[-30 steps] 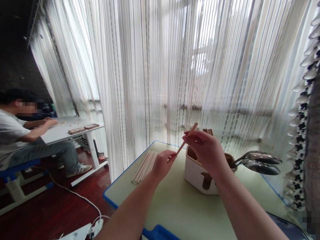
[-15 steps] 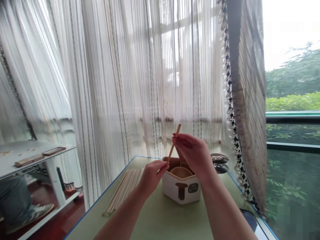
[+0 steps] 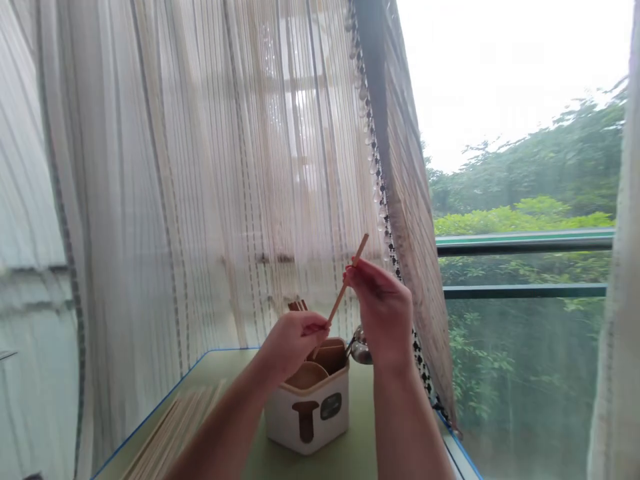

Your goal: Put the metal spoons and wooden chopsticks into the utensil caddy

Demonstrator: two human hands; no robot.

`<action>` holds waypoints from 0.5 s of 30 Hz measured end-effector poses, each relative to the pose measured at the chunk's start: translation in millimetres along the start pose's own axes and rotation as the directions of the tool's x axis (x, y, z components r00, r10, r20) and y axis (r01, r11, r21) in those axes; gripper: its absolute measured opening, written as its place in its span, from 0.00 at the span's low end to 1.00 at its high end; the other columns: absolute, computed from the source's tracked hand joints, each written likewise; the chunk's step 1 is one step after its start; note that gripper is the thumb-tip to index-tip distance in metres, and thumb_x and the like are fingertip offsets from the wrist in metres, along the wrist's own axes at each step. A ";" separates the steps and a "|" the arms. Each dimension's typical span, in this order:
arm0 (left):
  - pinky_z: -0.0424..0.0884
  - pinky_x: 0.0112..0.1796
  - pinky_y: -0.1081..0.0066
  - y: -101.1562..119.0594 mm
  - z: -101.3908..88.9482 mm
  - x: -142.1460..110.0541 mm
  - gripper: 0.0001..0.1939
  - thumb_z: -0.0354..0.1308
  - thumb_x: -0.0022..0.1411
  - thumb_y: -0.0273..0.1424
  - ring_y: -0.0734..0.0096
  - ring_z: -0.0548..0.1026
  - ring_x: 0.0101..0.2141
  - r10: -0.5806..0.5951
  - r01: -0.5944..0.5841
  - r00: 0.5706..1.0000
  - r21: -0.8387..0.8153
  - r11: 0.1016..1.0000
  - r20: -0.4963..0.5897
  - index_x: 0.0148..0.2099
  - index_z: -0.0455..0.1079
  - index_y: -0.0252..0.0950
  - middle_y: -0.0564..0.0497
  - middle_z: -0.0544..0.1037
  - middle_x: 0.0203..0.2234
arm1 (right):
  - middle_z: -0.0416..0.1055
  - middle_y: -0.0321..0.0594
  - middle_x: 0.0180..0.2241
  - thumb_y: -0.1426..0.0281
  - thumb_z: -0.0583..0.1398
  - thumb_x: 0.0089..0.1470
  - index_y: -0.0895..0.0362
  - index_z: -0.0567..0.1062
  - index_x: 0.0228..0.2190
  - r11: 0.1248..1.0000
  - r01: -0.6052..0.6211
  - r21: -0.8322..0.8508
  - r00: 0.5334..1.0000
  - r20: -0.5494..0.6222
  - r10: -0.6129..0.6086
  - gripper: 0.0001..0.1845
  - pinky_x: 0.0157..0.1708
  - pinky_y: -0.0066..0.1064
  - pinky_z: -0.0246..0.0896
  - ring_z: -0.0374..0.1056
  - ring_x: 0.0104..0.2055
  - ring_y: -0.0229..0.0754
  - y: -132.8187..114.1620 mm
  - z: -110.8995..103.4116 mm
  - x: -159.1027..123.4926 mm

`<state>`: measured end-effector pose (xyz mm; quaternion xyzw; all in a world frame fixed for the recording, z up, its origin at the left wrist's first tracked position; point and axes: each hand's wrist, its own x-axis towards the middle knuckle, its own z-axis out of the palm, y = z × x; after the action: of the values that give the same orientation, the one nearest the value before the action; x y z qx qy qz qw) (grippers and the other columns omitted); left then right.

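A single wooden chopstick (image 3: 346,285) slants up to the right, held at both ends. My right hand (image 3: 380,310) pinches it near its upper end. My left hand (image 3: 293,340) is closed round its lower end, just above a white holder (image 3: 313,413) with brown rim and brown marks. The holder stands on the green table (image 3: 360,460) and has a few chopstick tips (image 3: 299,305) sticking up at its back. Metal spoons (image 3: 360,347) poke out of its right side, partly hidden by my right wrist.
A bundle of loose chopsticks (image 3: 173,433) lies on the table at the lower left. Sheer striped curtains (image 3: 200,167) hang close behind the table. A heavier curtain with beaded trim (image 3: 400,200) hangs at the right, beside a window with a green railing (image 3: 525,240).
The view has swung to the right, so the other person and the white desk have left the picture. Both hands still hold the chopstick, now raised above the holder.
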<state>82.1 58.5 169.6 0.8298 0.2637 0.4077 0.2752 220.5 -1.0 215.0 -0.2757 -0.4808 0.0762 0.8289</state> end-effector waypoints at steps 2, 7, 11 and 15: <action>0.73 0.33 0.72 -3.1 0.0 9.7 0.09 0.59 0.53 0.30 0.67 0.77 0.30 0.005 -0.006 0.999 -0.031 0.999 -0.035 0.37 0.76 0.36 0.49 0.80 0.28 | 0.77 0.39 0.31 0.66 0.64 0.46 0.56 0.77 0.35 0.999 0.035 -0.022 0.999 -0.009 -0.035 0.12 0.37 0.37 0.72 0.73 0.33 0.41 1.8 0.6 0.6; 0.72 0.31 0.72 -22.5 11.6 21.5 0.07 0.58 0.53 0.29 0.68 0.77 0.29 0.073 -0.075 0.978 -0.003 0.997 -0.198 0.35 0.76 0.36 0.50 0.80 0.26 | 0.77 0.39 0.33 0.65 0.61 0.49 0.55 0.77 0.35 0.983 0.080 -0.165 0.995 0.078 -0.067 0.11 0.37 0.37 0.71 0.73 0.34 0.41 9.4 5.4 -1.6; 0.72 0.33 0.73 -34.3 23.7 21.6 0.07 0.58 0.53 0.28 0.69 0.77 0.30 0.105 -0.099 0.967 0.037 0.994 -0.233 0.35 0.76 0.36 0.50 0.80 0.28 | 0.77 0.39 0.32 0.64 0.61 0.48 0.55 0.78 0.35 0.947 0.116 -0.300 0.989 0.126 -0.081 0.11 0.37 0.36 0.71 0.73 0.34 0.41 19.0 10.5 -3.4; 0.72 0.34 0.72 -44.4 27.8 23.8 0.08 0.59 0.54 0.30 0.70 0.77 0.30 0.088 -0.104 0.957 -0.047 0.993 -0.275 0.37 0.76 0.34 0.49 0.80 0.29 | 0.77 0.39 0.31 0.63 0.62 0.48 0.55 0.78 0.36 0.924 0.157 -0.349 0.987 0.091 -0.133 0.13 0.35 0.37 0.70 0.73 0.32 0.42 34.5 13.5 -1.6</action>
<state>108.1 99.0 138.0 0.7688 0.2460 0.5387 0.2413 213.1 32.3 200.7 -0.3818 -0.5325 -0.0645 0.7526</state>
